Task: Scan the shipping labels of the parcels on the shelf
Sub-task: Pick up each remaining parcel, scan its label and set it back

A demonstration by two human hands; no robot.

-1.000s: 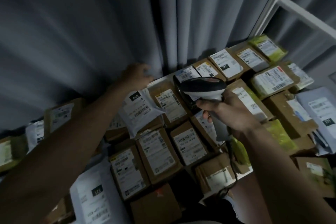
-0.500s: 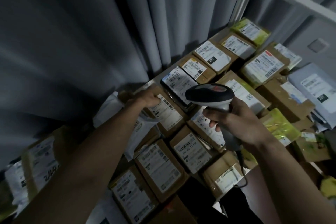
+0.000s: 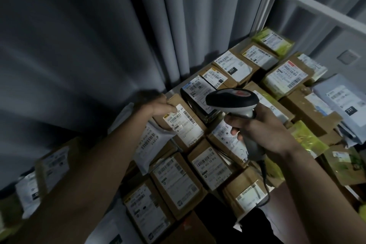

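Several brown cardboard parcels with white shipping labels lie packed together on the shelf. My left hand point(image 3: 158, 106) grips the far left corner of one cardboard parcel point(image 3: 183, 125), its thumb on the label's top edge. My right hand point(image 3: 261, 130) holds a grey and black barcode scanner point(image 3: 233, 101) by its handle, the scanner's head hovering above the parcels just right of that box. A black parcel point(image 3: 195, 89) with a white label lies partly under the scanner head.
A grey curtain point(image 3: 118, 35) hangs right behind the parcels. A white shelf frame point(image 3: 316, 8) crosses the upper right. Green and yellow bags point(image 3: 309, 138) and a grey mailer point(image 3: 344, 101) lie at the right. A white mailer point(image 3: 152, 140) sits under my left forearm. The scanner's cable point(image 3: 265, 188) hangs down.
My left hand has come back from the curtain onto the cardboard parcel's corner and grips it. The scanner has stayed over the middle parcels while the view shifted right.
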